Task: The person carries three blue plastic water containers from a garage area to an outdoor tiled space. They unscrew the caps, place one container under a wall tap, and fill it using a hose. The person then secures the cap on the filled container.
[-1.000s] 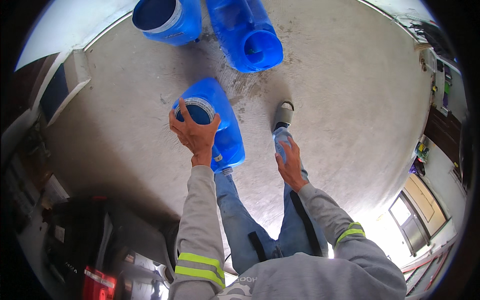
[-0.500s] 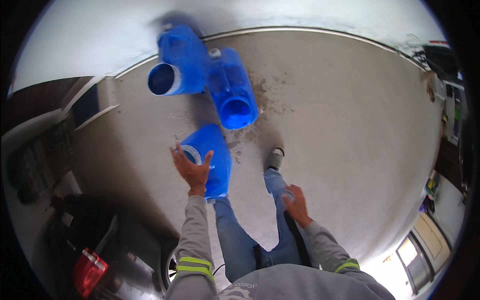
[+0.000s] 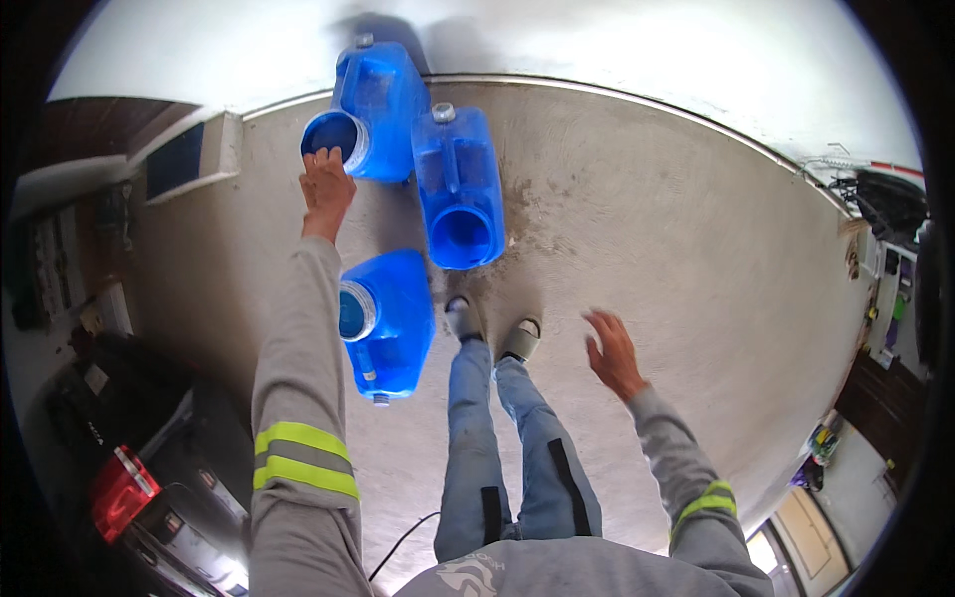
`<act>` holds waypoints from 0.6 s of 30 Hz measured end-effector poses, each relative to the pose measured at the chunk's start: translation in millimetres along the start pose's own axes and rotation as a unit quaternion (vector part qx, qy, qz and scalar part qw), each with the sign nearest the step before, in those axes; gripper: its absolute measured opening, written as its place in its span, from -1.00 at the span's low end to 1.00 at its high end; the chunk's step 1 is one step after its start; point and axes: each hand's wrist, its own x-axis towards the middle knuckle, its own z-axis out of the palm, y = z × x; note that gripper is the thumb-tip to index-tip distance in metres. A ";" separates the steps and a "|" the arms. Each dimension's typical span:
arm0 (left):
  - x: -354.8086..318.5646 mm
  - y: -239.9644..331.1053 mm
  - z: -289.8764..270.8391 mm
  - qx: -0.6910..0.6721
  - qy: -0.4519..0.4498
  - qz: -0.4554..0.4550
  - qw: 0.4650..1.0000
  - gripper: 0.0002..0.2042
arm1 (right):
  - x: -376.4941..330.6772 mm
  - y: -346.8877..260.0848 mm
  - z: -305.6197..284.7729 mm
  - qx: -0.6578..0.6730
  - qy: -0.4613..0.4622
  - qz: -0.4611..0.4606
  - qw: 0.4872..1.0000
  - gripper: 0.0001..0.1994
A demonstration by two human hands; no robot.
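Observation:
Three blue plastic jugs rest on the floor, each with a wide round mouth and a small cap. At the far-left jug (image 3: pixel 390 85), my left hand (image 3: pixel 326 189) has its fingers bent over the near edge of the mouth; part of the rim is hidden behind them. Close beside it on the right is the second jug (image 3: pixel 453 179), its mouth facing me. The nearest jug (image 3: pixel 403 323) stands left of my feet with its mouth toward the left, touched by neither hand. Off to the right, my right hand (image 3: pixel 615 356) hangs in the air, empty, fingers apart.
A white wall (image 3: pixel 597 45) runs behind the jugs. Damp dark spots mark the concrete floor (image 3: pixel 676 239). A dark vehicle with a red tail light (image 3: pixel 124 488) is at lower left, and a thin black cable (image 3: pixel 403 542) lies by my legs. Shelved items line the right side.
My left hand has gone from the nearest jug's mouth to the far-left jug's. My right hand has moved outward from my thigh. My feet now stand together, right of the nearest jug.

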 end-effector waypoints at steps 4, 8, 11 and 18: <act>8.6 -8.7 18.7 0.043 -0.027 0.027 0.998 -0.61 | 146.0 -75.4 -4.8 -0.074 -0.015 -0.232 0.970 -0.45; 9.0 -14.5 16.9 0.021 0.055 0.108 0.992 -0.85 | 267.7 -137.7 18.5 -0.222 -0.009 -0.398 0.890 -0.51; -11.9 -22.9 -5.2 -0.075 0.105 0.126 0.984 -0.93 | 331.7 -142.3 52.9 -0.367 -0.083 -0.471 0.798 -0.61; -180.7 -88.4 -87.0 -0.237 0.135 0.063 0.960 -0.96 | 357.0 -79.2 92.6 -0.436 -0.063 -0.548 0.711 -0.88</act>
